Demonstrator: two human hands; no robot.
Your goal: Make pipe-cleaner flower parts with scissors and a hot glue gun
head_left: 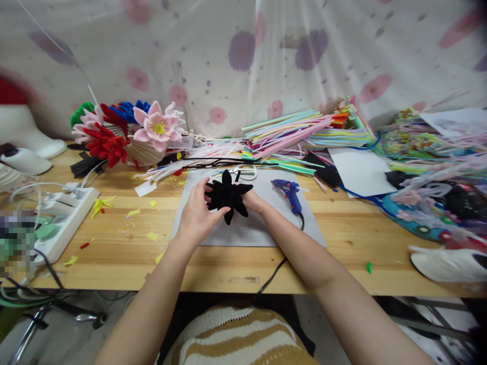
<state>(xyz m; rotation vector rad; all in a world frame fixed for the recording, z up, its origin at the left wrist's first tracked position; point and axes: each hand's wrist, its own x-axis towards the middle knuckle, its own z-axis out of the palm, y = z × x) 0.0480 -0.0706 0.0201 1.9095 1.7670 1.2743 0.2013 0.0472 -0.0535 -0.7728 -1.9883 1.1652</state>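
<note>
One black flower [228,195], center of frame, above the gray mat [251,237]: matte, fuzzy, pointed petals splayed out star-like, bunched middle. Mat is flat, pale, roughly rectangular, on a wooden table [125,268] with visible grain and glossy finish. Blue glue gun [291,192], hard plastic, lies right of center on the mat, black cord running down toward the lower middle. White-handled scissors [249,172] at the mat's top edge. Yellow scraps [152,236] scattered left of center. Upper left: fuzzy pink flower [157,126], rounded-point petals, yellow middle, beside red flower [108,144]. Upper right of center: pile of thin fuzzy pastel stems [300,132]. Thin, creased, flower-print curtain [213,56] across the top.

Pose: both forearms come up from the bottom corners and converge at center. Left hand [203,208] half-curled, thumb and fingers spread around the flower's left side, gripping petals lightly. Right hand [254,200] at the flower's right side, partly behind petals; fingers mostly hidden, probably supporting it from below, can't tell how far closed.
</note>
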